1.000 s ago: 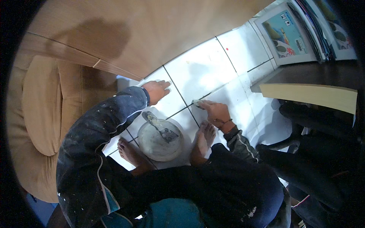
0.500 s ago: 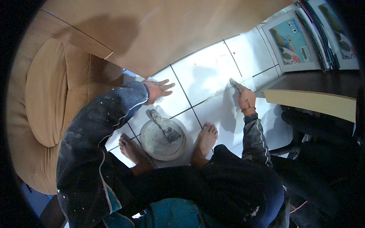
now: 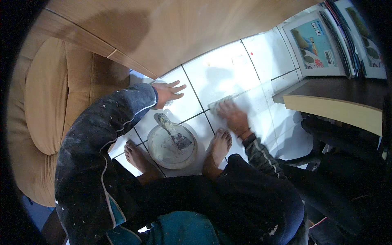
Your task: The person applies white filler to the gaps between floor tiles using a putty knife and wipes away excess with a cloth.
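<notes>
While rubbing a pad (image 3: 219,103) along a floor joint (image 3: 192,117) like this, go for light, even strokes over digging in. Got that pad under the fingers of the right hand (image 3: 232,116), down on the white tiles (image 3: 220,75), just to the right of a crossing of two joints. Can't tell a pinch from a flat press there, honestly, too much blur. Either way, aim for flat pressure, to avoid scooping stuff back out of the line.

See the pale stretch (image 3: 255,89) of joint further right, before the dark line near the shelf (image 3: 326,87)? Possibly filler. Go along that with the pad flat, then maybe finish with a soft pass across to thin out any ridge.

Got the left hand (image 3: 165,94) spread wide near the wood panel (image 3: 183,32), looks to be resting on the tile. Good for bracing. Lean there, but check for smears under the palm.

Mind the bowl (image 3: 153,157) too, sitting on the floor between the feet (image 3: 220,149), with a scraper (image 3: 179,141) lying in there, handle poking past the rim. Handy to reach, easy to kick. Might be worth sliding back a bit.
</notes>
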Available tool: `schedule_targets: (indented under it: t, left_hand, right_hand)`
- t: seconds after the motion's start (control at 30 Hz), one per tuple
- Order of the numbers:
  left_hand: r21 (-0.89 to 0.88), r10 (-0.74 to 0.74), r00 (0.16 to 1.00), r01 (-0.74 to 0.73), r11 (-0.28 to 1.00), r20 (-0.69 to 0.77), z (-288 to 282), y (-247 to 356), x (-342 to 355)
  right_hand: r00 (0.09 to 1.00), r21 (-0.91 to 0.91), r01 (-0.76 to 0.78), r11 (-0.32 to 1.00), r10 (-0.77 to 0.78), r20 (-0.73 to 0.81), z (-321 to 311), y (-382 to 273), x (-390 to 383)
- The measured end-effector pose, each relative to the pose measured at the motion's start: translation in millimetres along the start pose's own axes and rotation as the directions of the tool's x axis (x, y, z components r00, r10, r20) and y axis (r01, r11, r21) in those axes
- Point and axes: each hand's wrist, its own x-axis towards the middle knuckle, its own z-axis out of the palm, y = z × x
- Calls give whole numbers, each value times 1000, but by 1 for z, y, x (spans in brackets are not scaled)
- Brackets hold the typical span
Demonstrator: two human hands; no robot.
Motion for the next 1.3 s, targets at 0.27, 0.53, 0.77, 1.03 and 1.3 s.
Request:
schedule_targets:
  t: [0.27,0.53,0.77,1.03,1.3]
  left_hand:
    - [-31,-28,1000,28,999,9,1,2,1]
    - [-83,-7,1000,8,997,4,1,4,2]
    - [-60,-26,999,27,998,25,2,-1,0]
    - [-85,-10,998,16,996,67,-3,1,5]
    - [-116,-5,1000,9,993,29,-5,1,2]
  right_hand:
    - [992,52,85,995,-89,91,-10,-58,16]
    - [980,76,64,995,-77,186,-9,-79,17]
    - [911,222,-237,946,137,390,-40,-55,39]
    - [835,-178,-537,825,550,26,-53,53,38]
    - [983,116,-181,977,184,-12,2,-100,25]
